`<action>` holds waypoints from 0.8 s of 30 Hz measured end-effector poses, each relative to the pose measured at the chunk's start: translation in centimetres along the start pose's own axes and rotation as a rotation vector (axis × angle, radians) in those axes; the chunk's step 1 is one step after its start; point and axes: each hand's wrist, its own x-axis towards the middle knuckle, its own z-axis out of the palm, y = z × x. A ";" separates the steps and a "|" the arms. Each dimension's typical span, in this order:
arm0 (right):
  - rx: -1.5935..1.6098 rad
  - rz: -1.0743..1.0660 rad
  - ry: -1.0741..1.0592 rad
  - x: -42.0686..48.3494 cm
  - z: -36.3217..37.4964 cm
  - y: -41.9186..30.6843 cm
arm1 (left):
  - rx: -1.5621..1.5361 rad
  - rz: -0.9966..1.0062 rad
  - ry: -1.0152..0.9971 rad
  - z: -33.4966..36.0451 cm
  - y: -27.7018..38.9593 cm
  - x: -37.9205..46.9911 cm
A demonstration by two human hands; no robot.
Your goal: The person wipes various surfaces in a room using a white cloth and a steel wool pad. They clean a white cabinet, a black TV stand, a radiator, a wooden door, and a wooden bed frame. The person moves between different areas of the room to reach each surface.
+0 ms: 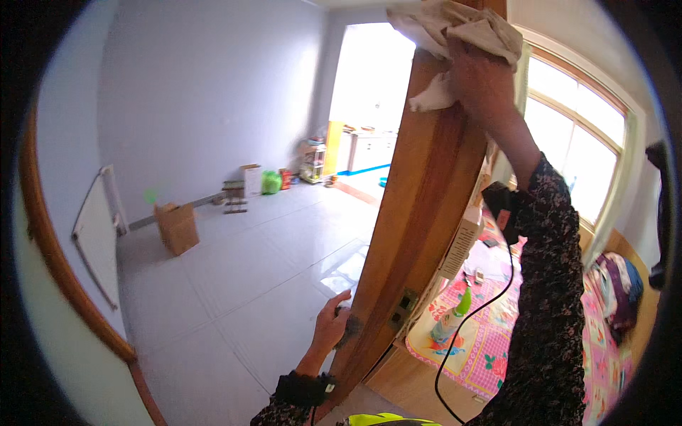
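A wooden door [421,213] stands ajar in front of me, its narrow edge turned my way. High on that edge, my right hand [485,85] presses a crumpled off-white cloth [479,32]; one corner of it hangs below the fingers. Lower down, my left hand [329,325] is at the left face of the door, its fingers around what looks like a dark door knob [341,310]. The hand hides part of that knob. A metal latch plate [402,309] is set into the door edge to the right of it.
To the right, a spray bottle [447,322] with a green top stands on a pink patterned cloth [479,341]. Folded clothes [618,293] lie farther right. A cable [474,314] hangs from my right wrist. Across the tiled floor [256,277] stand a cardboard box [177,229] and a small stool [234,197].
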 end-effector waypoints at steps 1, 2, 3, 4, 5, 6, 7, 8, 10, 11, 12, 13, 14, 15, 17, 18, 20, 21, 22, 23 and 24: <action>-0.003 -0.021 0.032 -0.4 0.7 -0.3 | 0.062 0.068 -0.023 0.2 -0.1 1.9; -0.011 -0.053 0.072 -1.7 1.3 -1.2 | 0.119 0.139 -0.049 0.3 -0.1 3.2; -0.022 -0.080 0.116 -3.7 1.8 -1.9 | 0.122 0.122 -0.141 0.3 0.0 4.2; 0.050 0.056 -0.257 -7.0 1.9 -2.9 | 0.132 0.114 -0.234 -0.1 0.3 5.3; 0.063 0.107 -0.393 -10.2 1.7 -3.7 | 0.118 0.118 -0.328 -0.1 0.8 6.3; 0.077 0.130 -0.460 -13.8 1.3 -5.2 | 0.139 0.089 -0.415 -0.4 1.2 6.8; 0.081 0.134 -0.479 -16.8 0.5 -6.6 | 0.170 0.131 -0.453 -0.4 1.7 7.4; 0.080 0.143 -0.507 -19.4 -0.6 -8.1 | 0.179 0.185 -0.501 -0.6 2.1 7.9; 0.317 0.201 -0.558 -22.2 -3.5 -9.9 | 0.190 0.264 -0.524 -0.5 2.8 8.7; 0.409 0.128 -0.607 -22.4 -4.2 -10.3 | 0.240 0.266 -0.552 -0.4 2.8 8.9; 0.510 0.046 -0.573 -22.1 -5.1 -10.7 | 0.280 0.289 -0.530 -0.2 2.9 9.1; 0.369 0.062 -0.671 -21.0 -5.3 -10.4 | 0.297 0.352 -0.519 -0.1 2.7 9.4; 0.231 0.062 -0.678 -19.5 -5.5 -9.7 | 0.246 0.438 -0.479 0.1 2.6 9.4; 0.093 0.057 -0.681 -17.7 -4.6 -9.4 | 0.270 0.397 -0.475 0.1 2.2 9.7; -0.110 -0.052 -0.586 -13.7 -3.3 -6.6 | 0.255 0.332 -0.493 0.1 1.9 9.7; -0.188 -0.163 -0.454 -11.1 -2.7 -4.5 | 0.345 0.368 -0.468 0.2 1.8 9.8; -0.246 -0.091 -0.370 -4.6 -0.3 -0.7 | 0.230 0.356 -0.495 -0.1 1.7 9.9; -0.401 -0.210 -0.219 -1.2 0.3 1.1 | 0.173 0.334 -0.510 -0.1 1.8 10.0; -0.371 -0.207 -0.075 1.9 1.0 2.2 | 0.141 0.339 -0.518 -0.3 1.9 10.3; -0.255 0.019 -0.481 5.5 1.4 3.4 | 0.115 0.345 -0.534 -0.5 2.0 10.4; -0.390 -0.027 -0.347 8.2 2.0 4.2 | 0.102 0.335 -0.565 -0.8 2.1 10.5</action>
